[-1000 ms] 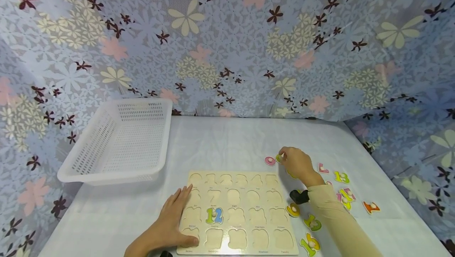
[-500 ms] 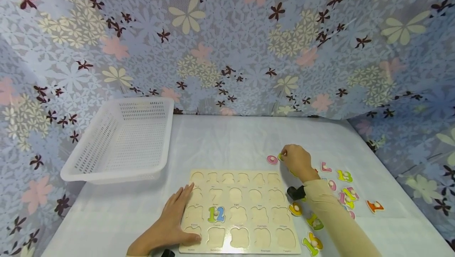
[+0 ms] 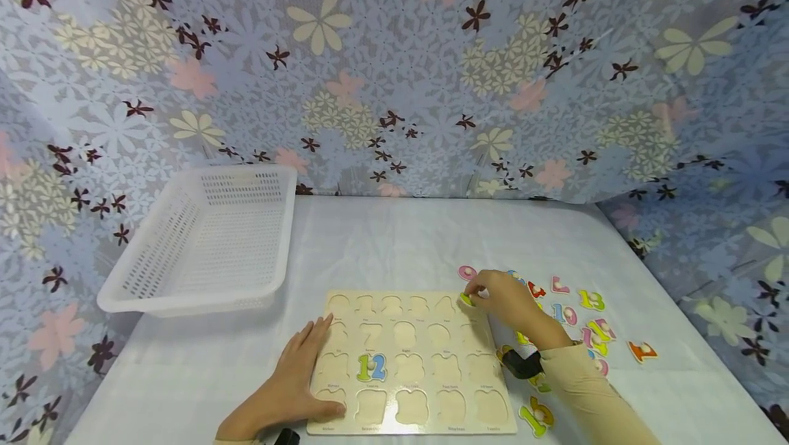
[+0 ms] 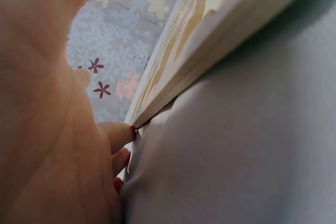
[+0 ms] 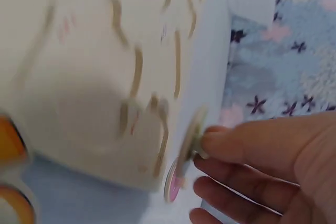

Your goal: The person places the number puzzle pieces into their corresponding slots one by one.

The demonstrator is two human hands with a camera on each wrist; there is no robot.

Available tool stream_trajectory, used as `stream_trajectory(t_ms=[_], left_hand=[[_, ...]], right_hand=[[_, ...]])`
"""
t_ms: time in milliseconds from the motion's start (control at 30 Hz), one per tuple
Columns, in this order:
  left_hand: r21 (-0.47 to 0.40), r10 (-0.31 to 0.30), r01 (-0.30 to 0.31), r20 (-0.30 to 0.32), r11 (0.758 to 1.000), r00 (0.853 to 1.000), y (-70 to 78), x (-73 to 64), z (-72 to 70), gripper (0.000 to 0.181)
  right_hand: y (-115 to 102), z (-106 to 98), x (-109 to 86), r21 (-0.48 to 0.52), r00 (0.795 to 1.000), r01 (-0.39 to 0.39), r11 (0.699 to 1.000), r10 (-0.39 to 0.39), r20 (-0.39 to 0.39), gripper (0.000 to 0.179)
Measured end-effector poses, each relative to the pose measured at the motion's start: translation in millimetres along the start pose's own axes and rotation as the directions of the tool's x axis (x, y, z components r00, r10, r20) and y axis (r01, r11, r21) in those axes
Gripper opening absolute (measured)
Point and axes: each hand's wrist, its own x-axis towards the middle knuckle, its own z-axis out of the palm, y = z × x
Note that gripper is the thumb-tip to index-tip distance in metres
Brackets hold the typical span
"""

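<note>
A pale wooden number puzzle board, with rows of cut-out recesses, lies on the table. The green-and-blue 12 piece sits in its recess. My left hand rests along the board's left edge, fingers extended, with the thumb over the lower left corner; the left wrist view has fingertips at the board's side. My right hand pinches a thin green piece by its knob, over the board's upper right corner. Tilted on edge in the right wrist view, the piece hides its number.
A pink 0 piece lies behind the board. Several number pieces are scattered to the right, among them a green-and-yellow 13, an orange 1 and a 16. A white plastic basket stands at the back left.
My right hand has moved from beside the pink 0 toward the board's upper right corner, bringing the green piece along. Pieces under the hand are uncovered. The left hand has stayed in place.
</note>
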Motion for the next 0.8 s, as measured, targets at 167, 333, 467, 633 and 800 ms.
stream_trajectory(t_ms=[167,333,467,633,800], left_hand=[[0.004,0.004,-0.004,-0.009,1.0,1.0,-1.7,-0.3,0.6,0.134],[0.018,0.01,-0.01,-0.016,1.0,1.0,-0.7,0.5,1.4,0.134],[0.023,0.016,-0.015,-0.021,1.0,1.0,-0.5,0.9,1.3,0.134],[0.029,0.014,-0.014,-0.016,0.999,1.0,-0.7,0.8,1.7,0.134],[0.023,-0.004,0.004,-0.003,1.0,1.0,-0.3,0.9,1.1,0.134]], right_hand=[[-15.6,3.9,-9.6,0.019,0.994,0.087,0.996,-0.088,0.063,0.013],[-23.4,10.1,-14.3,0.024,0.979,0.192,0.981,-0.193,0.067,0.016],[-28.2,16.4,-14.6,0.037,0.975,0.211,0.977,-0.213,0.067,0.017],[-38.0,22.0,-12.8,0.05,0.966,0.238,0.97,-0.241,0.089,0.017],[-46.5,26.5,-8.6,0.051,0.953,0.287,0.957,-0.29,0.088,0.016]])
